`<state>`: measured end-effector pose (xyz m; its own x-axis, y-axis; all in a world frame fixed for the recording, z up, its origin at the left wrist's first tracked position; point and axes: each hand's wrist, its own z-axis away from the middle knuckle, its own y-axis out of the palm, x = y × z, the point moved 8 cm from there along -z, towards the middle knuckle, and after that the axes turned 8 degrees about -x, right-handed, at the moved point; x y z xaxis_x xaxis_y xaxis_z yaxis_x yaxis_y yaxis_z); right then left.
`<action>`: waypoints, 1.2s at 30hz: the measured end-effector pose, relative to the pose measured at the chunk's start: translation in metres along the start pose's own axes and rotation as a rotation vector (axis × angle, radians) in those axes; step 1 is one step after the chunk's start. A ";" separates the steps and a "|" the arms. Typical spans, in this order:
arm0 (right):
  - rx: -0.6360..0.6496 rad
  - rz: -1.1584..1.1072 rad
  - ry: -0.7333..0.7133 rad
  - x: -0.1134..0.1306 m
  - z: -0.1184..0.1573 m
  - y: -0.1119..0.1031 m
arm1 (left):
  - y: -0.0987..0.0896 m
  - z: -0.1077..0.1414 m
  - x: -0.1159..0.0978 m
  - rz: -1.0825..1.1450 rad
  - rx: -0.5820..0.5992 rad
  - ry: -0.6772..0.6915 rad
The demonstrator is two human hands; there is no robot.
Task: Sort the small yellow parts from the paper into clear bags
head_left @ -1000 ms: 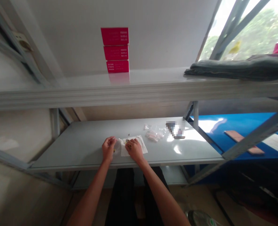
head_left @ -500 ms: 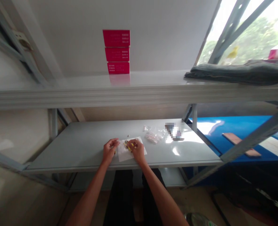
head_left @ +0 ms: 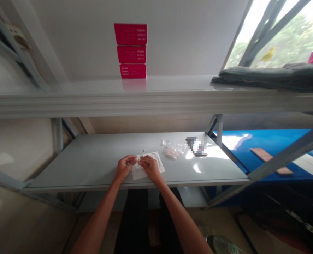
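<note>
My left hand is at the left edge of a white sheet on the grey shelf surface. Its fingers are pinched together on something too small to make out. Over the middle of the sheet, my right hand is also closed, its fingertips close to those of the left. A bit of yellow shows at the right fingertips, but I cannot tell what it is. Small pieces lie partly hidden behind the fingers. Just beyond the sheet sits one tiny metallic piece.
Clear plastic bags with pinkish contents lie right of the sheet, near a blurred-out item. Red boxes are stacked on the upper shelf, with folded dark cloth farther right. A blue table stands at the right.
My right hand has moved left toward my left hand, and the fingertips are now close together. The yellow pieces that showed on the sheet are now mostly covered. The view has tilted slightly.
</note>
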<state>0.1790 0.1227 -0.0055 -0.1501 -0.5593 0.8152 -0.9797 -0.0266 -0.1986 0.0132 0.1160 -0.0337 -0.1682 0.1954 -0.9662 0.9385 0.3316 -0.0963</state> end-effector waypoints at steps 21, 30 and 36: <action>0.193 0.735 0.187 -0.067 -0.093 0.011 | -0.022 -0.003 0.019 0.189 -0.259 -0.064; 0.116 0.525 -0.060 -0.043 -0.041 -0.051 | -0.020 -0.001 0.008 0.163 -0.241 -0.031; 0.119 0.342 -0.145 0.013 -0.023 -0.028 | -0.023 0.012 -0.008 0.283 -0.259 -0.090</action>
<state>0.2011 0.1357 0.0229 -0.4365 -0.6638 0.6073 -0.8530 0.0907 -0.5139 -0.0037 0.0953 -0.0265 0.1241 0.2347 -0.9641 0.8350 0.5003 0.2293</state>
